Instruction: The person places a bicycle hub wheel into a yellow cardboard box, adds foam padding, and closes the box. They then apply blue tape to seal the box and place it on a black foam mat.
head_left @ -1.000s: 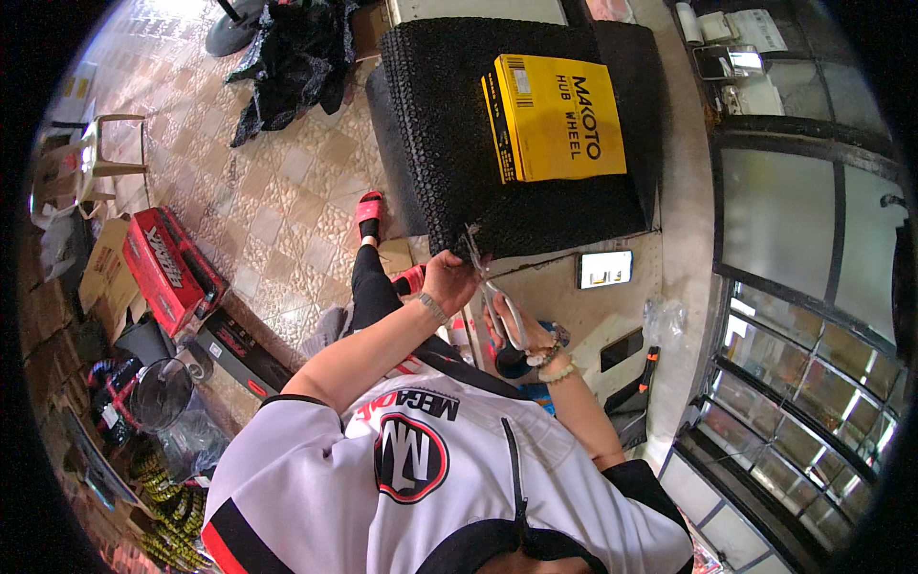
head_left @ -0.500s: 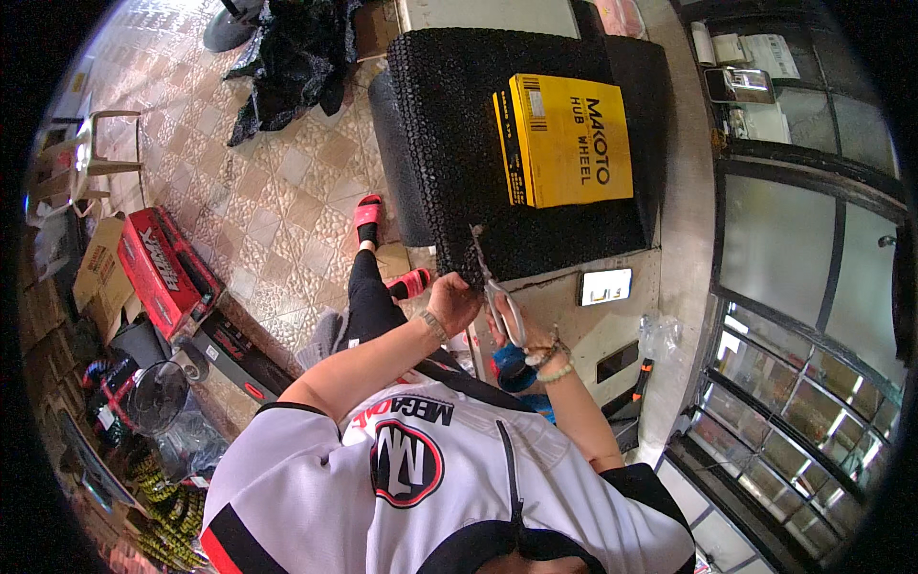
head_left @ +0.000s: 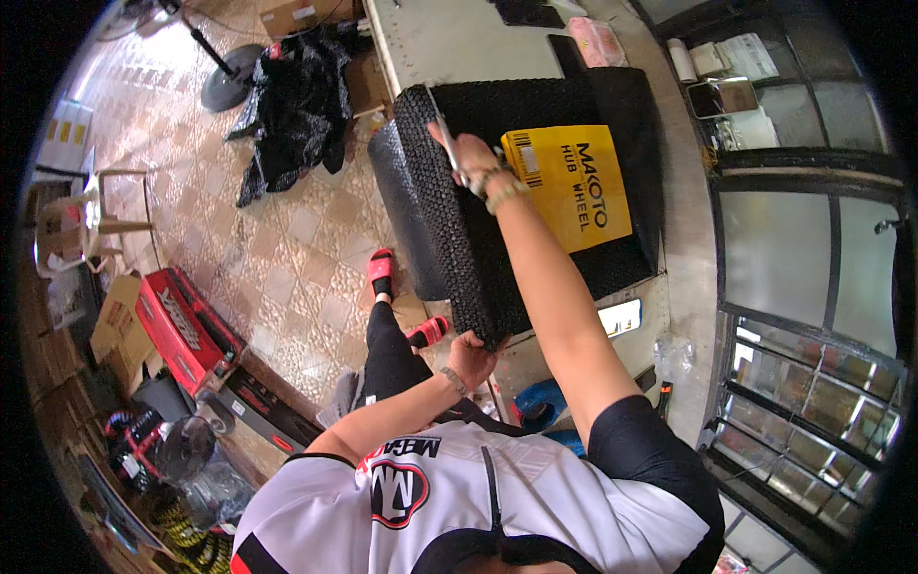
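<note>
A sheet of black bubble wrap (head_left: 483,277) lies over the table, its left edge hanging toward the floor. A flat yellow box (head_left: 571,191) rests on the sheet. My right hand (head_left: 470,158) is stretched to the sheet's far left part, closed on a pair of scissors (head_left: 446,140) whose blades point away along the left edge. At the near left corner, my left hand (head_left: 471,361) grips the bubble wrap between fingers and thumb. My right forearm passes over the sheet and hides part of it. Whether the scissor blades touch the wrap is hard to see.
A lit phone (head_left: 620,318) lies near the table's front, partly behind my right arm. Beyond the sheet sits a pink package (head_left: 596,42). A black plastic bag (head_left: 295,110) and a fan base (head_left: 232,78) stand on the tiled floor, with a red box (head_left: 182,330) at left.
My right hand has carried the scissors from the near left corner to the far left edge. My left hand has stayed at the near corner. The view has shifted.
</note>
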Demonstrator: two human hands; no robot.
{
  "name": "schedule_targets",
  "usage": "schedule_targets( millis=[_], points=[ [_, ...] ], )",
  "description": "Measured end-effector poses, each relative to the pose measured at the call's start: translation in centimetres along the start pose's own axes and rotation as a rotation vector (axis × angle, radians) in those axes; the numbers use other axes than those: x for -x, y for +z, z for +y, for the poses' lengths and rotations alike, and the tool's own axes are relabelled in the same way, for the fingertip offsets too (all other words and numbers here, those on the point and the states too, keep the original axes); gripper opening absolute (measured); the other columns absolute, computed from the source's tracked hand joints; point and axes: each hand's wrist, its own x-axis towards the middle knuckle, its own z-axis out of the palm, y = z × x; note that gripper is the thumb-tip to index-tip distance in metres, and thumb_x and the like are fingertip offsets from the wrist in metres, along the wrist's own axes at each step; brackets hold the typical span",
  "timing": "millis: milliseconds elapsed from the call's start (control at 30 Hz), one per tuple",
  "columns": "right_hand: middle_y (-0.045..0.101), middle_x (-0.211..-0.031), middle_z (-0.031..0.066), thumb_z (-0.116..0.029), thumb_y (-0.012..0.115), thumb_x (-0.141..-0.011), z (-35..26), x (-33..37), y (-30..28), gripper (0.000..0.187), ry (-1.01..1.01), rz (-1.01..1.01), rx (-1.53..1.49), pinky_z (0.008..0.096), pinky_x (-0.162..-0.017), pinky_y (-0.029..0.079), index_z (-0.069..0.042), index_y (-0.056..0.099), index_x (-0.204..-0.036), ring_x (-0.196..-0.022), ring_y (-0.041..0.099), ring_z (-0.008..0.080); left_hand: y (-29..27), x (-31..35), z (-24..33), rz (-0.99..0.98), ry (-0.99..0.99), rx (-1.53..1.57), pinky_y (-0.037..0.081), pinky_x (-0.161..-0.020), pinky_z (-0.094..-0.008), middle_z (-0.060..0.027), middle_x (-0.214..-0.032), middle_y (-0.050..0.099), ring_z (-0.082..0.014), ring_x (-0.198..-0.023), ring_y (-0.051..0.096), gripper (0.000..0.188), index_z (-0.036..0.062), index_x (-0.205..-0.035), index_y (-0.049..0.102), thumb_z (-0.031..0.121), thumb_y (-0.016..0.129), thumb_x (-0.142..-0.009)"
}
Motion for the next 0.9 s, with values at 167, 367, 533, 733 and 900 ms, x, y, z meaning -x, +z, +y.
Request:
schedule_targets(
  millis=[167, 367, 533, 733, 900],
  points=[
    [0.064, -0.082, 0.0248, -0.055, 0.061, -0.082, 0.1, 6.1, -1.0, 0.057, -0.391, 0.520, -0.162, 0.0456, -0.071, 0.050, 0.002, 0.059, -0.086, -0.083, 0.063, 0.0416, 1.9, 0.7, 0.8, 0.064, -0.041, 0.036, 0.035, -0.109, -0.0425, -0.0185, -0.128, 0.053, -0.0359, -0.120, 0.048, 0.062, -0.0060, -0.123, 0.047, 0.009, 0.049, -0.063],
    [0.059, -0.092, 0.0169, -0.021, 0.063, -0.087, 23.5, 28.8, 3.7, 0.032, -0.076, 1.254, -0.147, 0.0396, -0.072, 0.047, 0.001, 0.054, -0.109, -0.083, 0.060, 0.0318, 7.6, 4.0, 4.7, 0.022, -0.584, -0.720, 0.034, -0.107, -0.0405, -0.0142, -0.131, 0.051, -0.0285, -0.124, 0.044, 0.049, -0.0001, -0.128, 0.047, 0.023, 0.050, -0.085],
    [0.060, -0.103, 0.0167, -0.025, 0.066, -0.082, 41.5, 39.2, 8.8, 0.035, 0.773, 1.135, 0.064, 0.0427, -0.079, 0.048, -0.003, 0.055, -0.107, -0.093, 0.059, 0.0343, 16.5, 1.4, 13.6, -0.072, 0.577, -2.277, 0.048, -0.078, -0.0362, -0.0104, -0.096, 0.062, -0.0264, -0.090, 0.059, 0.029, 0.0083, -0.107, 0.062, 0.018, 0.063, -0.079],
    [0.056, -0.109, 0.0160, -0.031, 0.066, -0.082, 42.5, 36.0, 10.6, 0.043, 0.632, 1.376, -0.101, 0.0425, -0.083, 0.048, -0.002, 0.053, -0.112, -0.098, 0.055, 0.0335, 31.9, -11.0, 22.5, 0.224, 1.535, -2.637, 0.038, -0.097, -0.0438, -0.0138, -0.116, 0.056, -0.0345, -0.113, 0.047, 0.045, 0.0065, -0.114, 0.056, 0.030, 0.071, -0.078],
    [0.054, -0.108, 0.0172, -0.032, 0.060, -0.087, 22.8, 22.1, 13.0, 0.039, 0.831, 1.199, -0.010, 0.0415, -0.092, 0.041, 0.000, 0.054, -0.110, -0.102, 0.050, 0.0326, 35.1, -18.6, 22.4, -0.036, 1.329, -2.967, 0.045, -0.085, -0.0451, -0.0127, -0.113, 0.055, -0.0327, -0.100, 0.054, 0.052, 0.0127, -0.128, 0.049, 0.031, 0.066, -0.083]
  ],
)
